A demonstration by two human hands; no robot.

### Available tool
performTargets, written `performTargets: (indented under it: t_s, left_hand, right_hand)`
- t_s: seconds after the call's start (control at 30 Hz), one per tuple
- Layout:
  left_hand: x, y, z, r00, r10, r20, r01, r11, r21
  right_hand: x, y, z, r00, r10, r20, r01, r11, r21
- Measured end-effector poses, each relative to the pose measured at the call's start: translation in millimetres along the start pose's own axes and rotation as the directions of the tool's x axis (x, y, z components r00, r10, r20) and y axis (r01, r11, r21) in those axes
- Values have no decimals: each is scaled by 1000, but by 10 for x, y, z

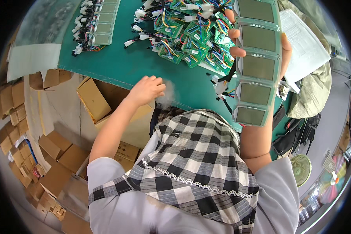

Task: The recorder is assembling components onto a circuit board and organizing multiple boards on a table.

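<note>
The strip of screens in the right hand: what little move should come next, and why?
Maybe lay the strip of screens beside the similar strip: the right hand holds it, and that one already lies on the green table.

Circuit boards (195, 36) on table (117, 64) between display strips (257, 67)

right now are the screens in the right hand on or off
Apparently off: all five screens show plain grey, with no figures.
</note>
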State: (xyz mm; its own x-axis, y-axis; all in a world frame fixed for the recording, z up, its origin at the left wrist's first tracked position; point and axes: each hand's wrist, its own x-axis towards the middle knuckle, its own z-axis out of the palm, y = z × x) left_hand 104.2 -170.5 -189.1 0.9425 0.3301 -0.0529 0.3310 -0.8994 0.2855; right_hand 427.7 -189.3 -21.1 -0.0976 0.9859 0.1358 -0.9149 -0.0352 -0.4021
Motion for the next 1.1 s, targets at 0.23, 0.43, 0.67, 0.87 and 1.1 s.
performTargets:
  t_s: [0.23,0.43,0.67,0.87,1.1]
  left_hand:
    - [92,158,-175,977,-214,-19,193,914,-358]
    - [327,458,-611,967,-81,243,200,-351,-915]
    - [105,464,-1252,892,-24,452,354,-586,-729]
    - [504,111,-1649,813,87,576,570,-326,-754]
    - [592,411,-1674,939,-71,335,312,-226,-923]
  right_hand:
    - [-321,3,267,993,78,-87,-93,977,-190]
    - [-320,364,666,823,455,340,153,399,-904]
    - [-551,238,706,900,210,382,434,-497,-751]
    - [-225,88,220,880,-160,-447,-379,332,-864]
    - [65,54,312,891,-189,-413,-393,134,-910]
